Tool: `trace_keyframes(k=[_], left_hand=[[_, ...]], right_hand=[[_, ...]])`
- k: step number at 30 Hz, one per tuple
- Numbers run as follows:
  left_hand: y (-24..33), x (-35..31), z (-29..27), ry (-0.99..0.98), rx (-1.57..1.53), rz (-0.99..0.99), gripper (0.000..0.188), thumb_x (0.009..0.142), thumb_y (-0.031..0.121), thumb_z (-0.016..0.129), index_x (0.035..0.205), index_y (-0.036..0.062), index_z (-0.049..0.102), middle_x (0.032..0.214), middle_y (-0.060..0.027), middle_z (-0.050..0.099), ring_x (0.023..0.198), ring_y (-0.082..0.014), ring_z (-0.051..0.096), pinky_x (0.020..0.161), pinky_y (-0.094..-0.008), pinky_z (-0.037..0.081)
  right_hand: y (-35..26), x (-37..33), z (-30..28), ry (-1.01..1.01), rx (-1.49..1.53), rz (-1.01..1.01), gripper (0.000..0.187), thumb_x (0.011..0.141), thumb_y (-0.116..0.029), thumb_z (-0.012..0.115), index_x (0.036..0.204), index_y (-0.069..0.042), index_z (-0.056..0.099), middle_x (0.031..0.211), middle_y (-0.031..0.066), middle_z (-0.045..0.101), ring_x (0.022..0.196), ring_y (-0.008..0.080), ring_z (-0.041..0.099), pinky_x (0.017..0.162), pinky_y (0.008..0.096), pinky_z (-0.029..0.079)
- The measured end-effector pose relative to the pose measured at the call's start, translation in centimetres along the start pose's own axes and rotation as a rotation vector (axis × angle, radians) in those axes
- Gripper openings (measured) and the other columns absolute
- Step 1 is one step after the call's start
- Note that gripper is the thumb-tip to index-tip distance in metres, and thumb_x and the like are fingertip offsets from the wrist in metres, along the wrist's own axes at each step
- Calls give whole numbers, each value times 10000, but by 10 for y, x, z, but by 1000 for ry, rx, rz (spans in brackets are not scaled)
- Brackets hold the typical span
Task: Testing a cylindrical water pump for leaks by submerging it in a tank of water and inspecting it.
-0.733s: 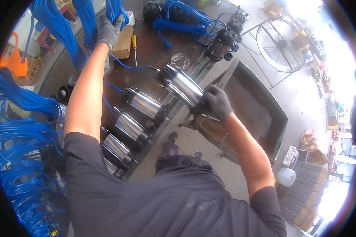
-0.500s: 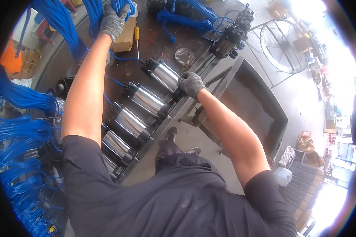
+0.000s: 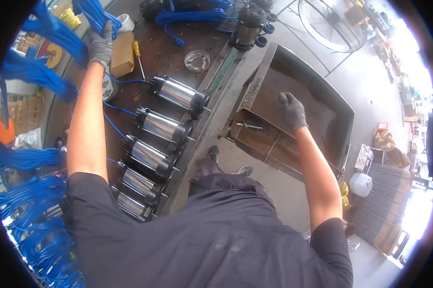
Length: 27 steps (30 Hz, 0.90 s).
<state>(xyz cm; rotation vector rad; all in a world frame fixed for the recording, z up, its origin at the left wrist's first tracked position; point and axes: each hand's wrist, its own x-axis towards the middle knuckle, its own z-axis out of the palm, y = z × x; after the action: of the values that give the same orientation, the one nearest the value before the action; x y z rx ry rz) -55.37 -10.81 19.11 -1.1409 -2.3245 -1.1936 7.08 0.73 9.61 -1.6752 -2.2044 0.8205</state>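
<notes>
Up at the far left, my left hand (image 3: 100, 47), in a grey glove, is closed on a hanging coil of blue cable (image 3: 92, 13). My right hand (image 3: 293, 111), gloved too, is curled shut over a dark metal trough (image 3: 312, 91), with no object visible in it. Several steel submersible pumps with black ends lie side by side along the bench edge; the farthest pump (image 3: 180, 93) is nearest to my hands. A thin blue cable (image 3: 127, 81) runs from that pump toward the bench's left side, under my left hand.
On the bench (image 3: 154, 57) are a cardboard box (image 3: 123, 55), a yellow-handled screwdriver (image 3: 137, 54) and a clear ring (image 3: 197, 61). An upright pump (image 3: 248, 29) stands at the far end. A small metal tray (image 3: 259, 139) adjoins the trough. A large fan (image 3: 331, 24) stands beyond.
My right hand has left the farthest pump and moved right, over the trough. My left hand stays on the blue cable coil. The whole view has shifted.
</notes>
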Motion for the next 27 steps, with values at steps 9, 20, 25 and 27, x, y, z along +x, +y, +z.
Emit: trace_keyframes(k=[9,20,25,27], left_hand=[[70,-34,10,120,74,-65,423,1047,211,582,1362,-69,550,1297,-252,664,1194,-363,648,1059,-452,465],[246,-72,233,-662,-698,-350,453,1069,456,627,1296,71,695,1260,-71,737,1183,-161,676,990,-353,528],[288,-42,322,-687,-810,-395,540,1091,532,538,1290,59,706,1201,-45,758,1026,-131,686,922,-308,526],[296,-42,333,-664,-1049,-444,565,1108,557,476,1031,64,741,1008,-49,775,834,-126,658,810,-304,524]], right_hand=[[187,-59,-9,189,-160,116,409,1090,-396,479,1069,-48,693,1133,205,703,1124,441,630,962,520,510],[176,-41,-6,170,-219,571,496,1082,-502,437,949,-102,698,1019,183,744,988,424,699,862,555,539],[174,-37,-4,123,-276,609,508,1093,-485,401,956,-103,706,1030,166,750,984,394,714,881,536,553],[175,-35,-4,177,-290,601,497,1091,-474,408,952,-102,706,1017,163,749,973,393,714,876,537,553]])
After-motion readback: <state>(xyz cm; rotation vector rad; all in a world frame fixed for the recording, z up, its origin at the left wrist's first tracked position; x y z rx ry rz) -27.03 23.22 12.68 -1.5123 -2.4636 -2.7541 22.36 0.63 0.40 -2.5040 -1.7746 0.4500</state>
